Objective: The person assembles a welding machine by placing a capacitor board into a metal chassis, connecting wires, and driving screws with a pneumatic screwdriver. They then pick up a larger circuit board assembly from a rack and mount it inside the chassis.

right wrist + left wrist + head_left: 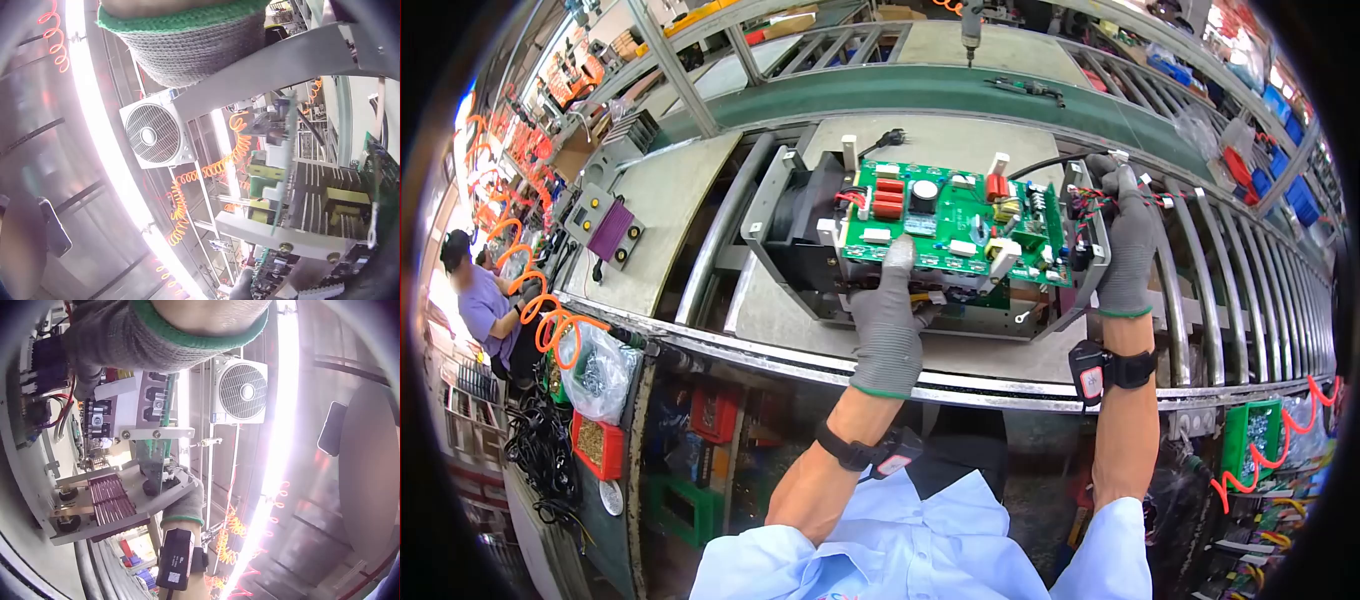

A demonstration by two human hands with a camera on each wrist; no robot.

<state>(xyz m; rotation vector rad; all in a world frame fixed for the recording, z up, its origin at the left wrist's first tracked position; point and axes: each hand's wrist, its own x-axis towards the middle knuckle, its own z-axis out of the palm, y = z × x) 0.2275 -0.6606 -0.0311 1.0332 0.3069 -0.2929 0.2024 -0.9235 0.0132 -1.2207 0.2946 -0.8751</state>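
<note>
A green circuit board point(948, 228) full of components lies across a metal chassis with a black fan housing point(802, 212) at its left end. My gloved left hand point(887, 325) grips the board's near edge, thumb on top and the other fingers underneath, largely hidden. At the right end my gloved right hand point(1128, 245) holds the grey metal end panel point(1097, 283), its fingers bent over the far top corner near some thin wires. Purple windings point(111, 501) show inside the chassis in the left wrist view. In the right wrist view the panel point(275, 67) passes beside the glove cuff.
Steel rollers point(1245, 290) run to the right of the chassis. A purple-and-grey unit point(605, 225) sits at the left. Behind are a green belt point(820, 95), a hanging screwdriver point(971, 35) and another tool point(1025, 90). A red parts bin point(598, 447) stands front left.
</note>
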